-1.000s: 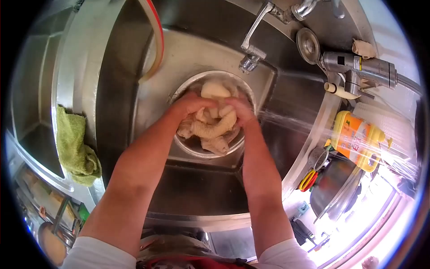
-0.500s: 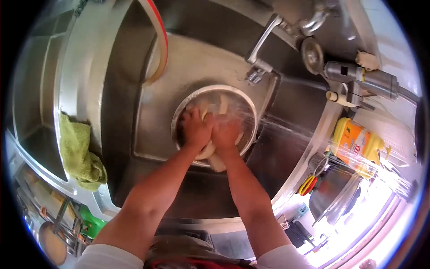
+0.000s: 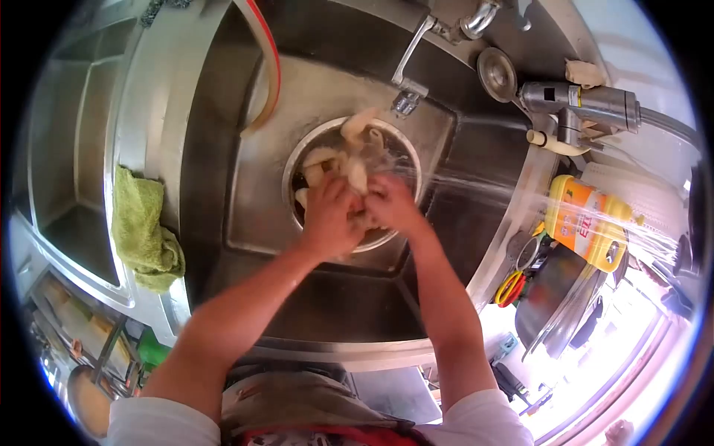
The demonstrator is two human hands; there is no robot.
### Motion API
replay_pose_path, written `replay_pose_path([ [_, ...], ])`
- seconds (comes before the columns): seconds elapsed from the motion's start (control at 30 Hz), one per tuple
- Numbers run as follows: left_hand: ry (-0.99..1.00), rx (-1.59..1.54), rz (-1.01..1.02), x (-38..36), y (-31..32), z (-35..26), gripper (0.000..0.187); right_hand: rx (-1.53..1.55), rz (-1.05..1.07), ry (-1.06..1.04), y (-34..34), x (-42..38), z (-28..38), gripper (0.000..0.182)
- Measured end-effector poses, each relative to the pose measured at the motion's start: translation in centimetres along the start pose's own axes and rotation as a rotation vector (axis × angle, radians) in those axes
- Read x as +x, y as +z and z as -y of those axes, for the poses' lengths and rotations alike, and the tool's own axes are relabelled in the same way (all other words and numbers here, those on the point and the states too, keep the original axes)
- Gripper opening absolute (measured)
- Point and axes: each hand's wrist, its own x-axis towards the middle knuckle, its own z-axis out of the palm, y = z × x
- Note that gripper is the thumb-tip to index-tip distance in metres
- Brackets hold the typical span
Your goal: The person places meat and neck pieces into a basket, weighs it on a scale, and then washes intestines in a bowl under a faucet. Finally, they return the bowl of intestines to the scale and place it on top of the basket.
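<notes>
A round metal bowl (image 3: 288, 177) stands in the sink, holding several pale, soft, elongated food pieces (image 3: 357, 175) whose kind I cannot make out. My left hand (image 3: 332, 213) is over the near part of the bowl, fingers curled round some of the pieces. Close beside it, my right hand (image 3: 391, 204) has bent fingers closed on pieces at the bowl's near right. Both hands are slightly blurred, and the palms are hidden. Thin jets of water (image 3: 476, 186) cross from the right toward the bowl.
A steel sink (image 3: 260, 215) surrounds the bowl. A hose with a red stripe (image 3: 268, 59) hangs in at the back left; a lever faucet (image 3: 407, 95) reaches over from the back. A green towel (image 3: 141, 230) lies on the left divider. A yellow-orange jug (image 3: 584, 223) stands right.
Both hands have gone from lying spread and pressed down in the bowl to being drawn nearer me with curled fingers. The pale pieces have shifted and more of them show. The view has moved slightly.
</notes>
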Motion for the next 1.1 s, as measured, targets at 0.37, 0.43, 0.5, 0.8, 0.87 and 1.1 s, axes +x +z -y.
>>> replay_pose_path([
  [0.37,-0.614,-0.172,0.385,4.5,2.4,5.6,0.091,-0.695,-0.167,0.054,5.5,2.5,-11.2,0.019],
  [0.43,-0.452,-0.439,0.314,6.3,1.2,6.0,0.080,-0.067,-0.155,0.065,3.8,4.2,-13.4,0.014],
  [0.5,-0.371,-0.536,0.303,6.7,0.5,4.8,0.074,0.328,-0.092,0.102,3.0,4.0,-12.5,0.013],
  [0.8,-0.266,0.309,0.081,-0.7,-0.7,0.3,0.104,-0.504,-0.285,-0.208,-1.0,-3.3,1.5,0.034],
  [0.87,-0.336,0.257,0.004,-0.9,1.1,1.1,0.111,-0.635,-0.434,-0.299,-1.9,-1.1,0.8,0.034],
  [1.1,-0.192,-0.286,0.044,6.2,2.4,6.3,0.100,-0.308,-0.429,0.179,2.1,7.3,-5.2,0.051],
])
